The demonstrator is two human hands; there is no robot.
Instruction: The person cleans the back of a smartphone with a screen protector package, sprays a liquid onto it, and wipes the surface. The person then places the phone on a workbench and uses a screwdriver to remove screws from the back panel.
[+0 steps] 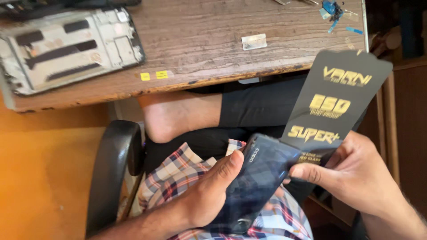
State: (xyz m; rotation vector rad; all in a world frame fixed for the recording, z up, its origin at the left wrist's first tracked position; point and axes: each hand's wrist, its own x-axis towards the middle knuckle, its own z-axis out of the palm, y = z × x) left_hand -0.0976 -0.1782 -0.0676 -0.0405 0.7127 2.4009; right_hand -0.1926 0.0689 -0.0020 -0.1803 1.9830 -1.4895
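Closest to the head camera was the left hand (209, 195), wrapped around a dark glossy phone (258, 178) with the thumb pressed across its back, so it was properly gripping it. The phone was tilted, back side up, camera end pointing away, held low over the person's lap above a plaid shirt (178, 173).

The right hand (356, 173) was pinched shut on the lower end of a long black packet with gold print (338, 102), thumb on the front and the other fingers curled behind. The bottom edge of the packet met the phone's upper edge, and I think it overlapped the phone a bit there, but that part was kind of blurry, so I wouldn't swear to it. The packet stood nearly upright, leaning away to the right.

Further out, a worn wooden table (200, 49) ran across the top. On its left end lay a stripped metal phone frame (66, 49), flat. Two small yellow stickers (153, 75) sat near the front edge, a small pale rectangular piece (254, 42) lay in the middle, and some blue scraps (333, 11) sat at the far right corner. Under the table you could see a bare foot (178, 115) and black trousers (258, 106), with a black chair armrest (113, 169) at the left.
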